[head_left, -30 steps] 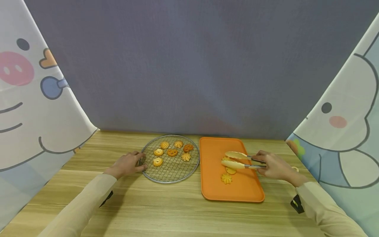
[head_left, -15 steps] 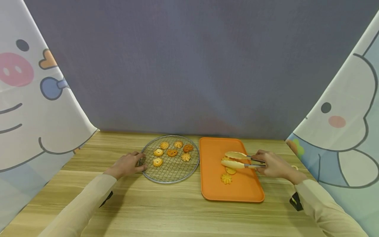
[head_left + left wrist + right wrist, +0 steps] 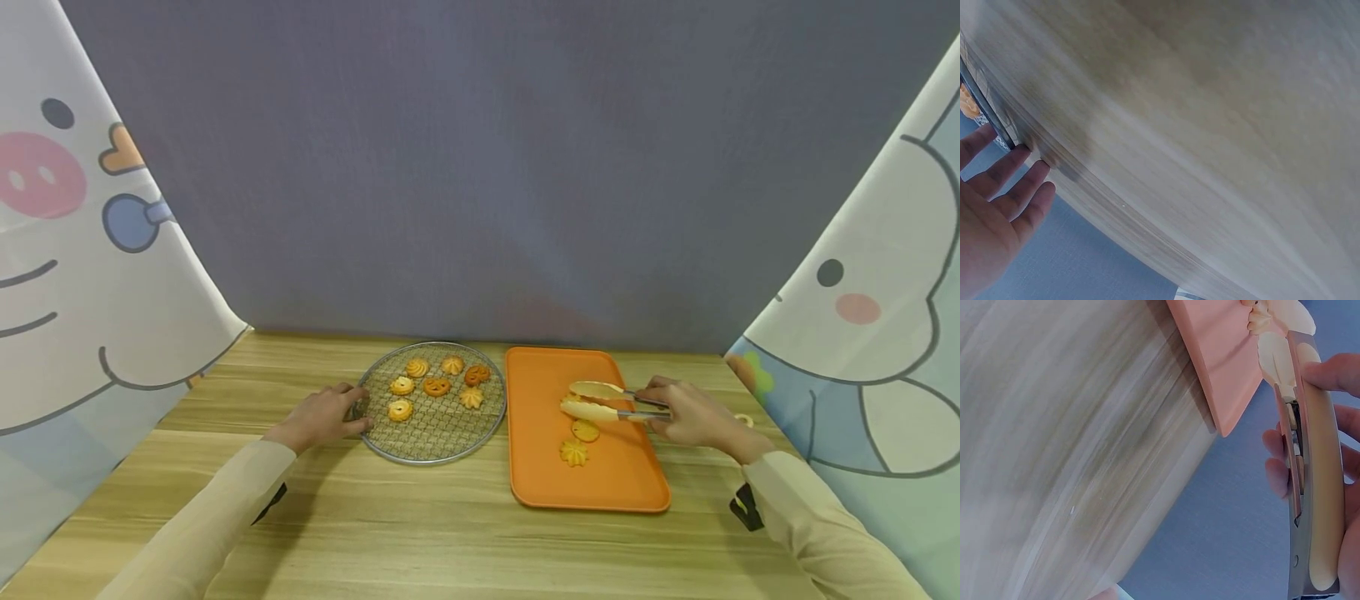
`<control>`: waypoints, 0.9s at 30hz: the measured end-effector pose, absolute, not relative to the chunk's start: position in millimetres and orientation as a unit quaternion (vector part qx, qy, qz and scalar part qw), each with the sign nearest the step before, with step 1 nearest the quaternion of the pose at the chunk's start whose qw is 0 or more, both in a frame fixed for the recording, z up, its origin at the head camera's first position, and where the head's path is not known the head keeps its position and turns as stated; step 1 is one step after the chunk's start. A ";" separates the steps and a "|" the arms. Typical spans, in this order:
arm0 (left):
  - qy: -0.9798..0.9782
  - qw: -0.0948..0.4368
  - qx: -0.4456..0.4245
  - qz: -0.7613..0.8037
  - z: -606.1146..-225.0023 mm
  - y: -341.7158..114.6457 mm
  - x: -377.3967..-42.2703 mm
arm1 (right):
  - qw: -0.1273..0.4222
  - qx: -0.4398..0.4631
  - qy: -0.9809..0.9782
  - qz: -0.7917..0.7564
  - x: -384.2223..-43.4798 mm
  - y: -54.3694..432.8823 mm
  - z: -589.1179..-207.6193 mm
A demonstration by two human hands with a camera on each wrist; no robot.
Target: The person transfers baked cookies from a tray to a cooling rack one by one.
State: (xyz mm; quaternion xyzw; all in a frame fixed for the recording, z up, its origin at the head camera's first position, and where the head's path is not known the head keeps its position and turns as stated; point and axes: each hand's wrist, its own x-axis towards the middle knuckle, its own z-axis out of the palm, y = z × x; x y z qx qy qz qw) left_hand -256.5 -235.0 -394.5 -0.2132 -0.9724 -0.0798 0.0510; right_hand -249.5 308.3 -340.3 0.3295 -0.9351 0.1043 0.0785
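Observation:
In the head view, my right hand (image 3: 693, 417) grips a pair of tongs (image 3: 600, 412) with pale tips and metal arms over the orange tray (image 3: 543, 487). The tong tips are spread around a yellow cookie (image 3: 572, 398), partly hidden by them. A flat round yellow cookie (image 3: 585, 431) and a star-shaped cookie (image 3: 573, 452) lie nearer on the tray. The right wrist view shows my fingers and thumb wrapped around the tong handle (image 3: 1321, 487). My left hand (image 3: 318, 417) rests at the left rim of a round wire rack (image 3: 431, 437), fingers spread and loosely bent.
Several cookies lie on the rack, among them a pretzel-shaped cookie (image 3: 436, 387) and a ring cookie (image 3: 400, 410). Rack and tray stand side by side on the wooden table (image 3: 420, 533). A grey cloth wall (image 3: 480, 183) rises behind; printed cloths hang left and right.
My right hand and the tongs have shifted slightly away from me and to the left, so more of the flat round cookie shows. My left hand has not moved.

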 end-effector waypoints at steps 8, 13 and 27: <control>-0.972 0.052 -0.214 -0.079 -393.9 -234.7 -255.7 | 0.089 0.321 -0.938 0.100 -252.6 308.5 -341.5; -0.974 0.047 -0.209 -0.076 -395.6 -235.7 -257.4 | 0.087 0.327 -0.936 0.100 -254.9 309.0 -341.3; -0.976 0.042 -0.203 -0.074 -397.0 -236.4 -258.9 | 0.092 0.332 -0.935 0.089 -257.5 305.3 -341.1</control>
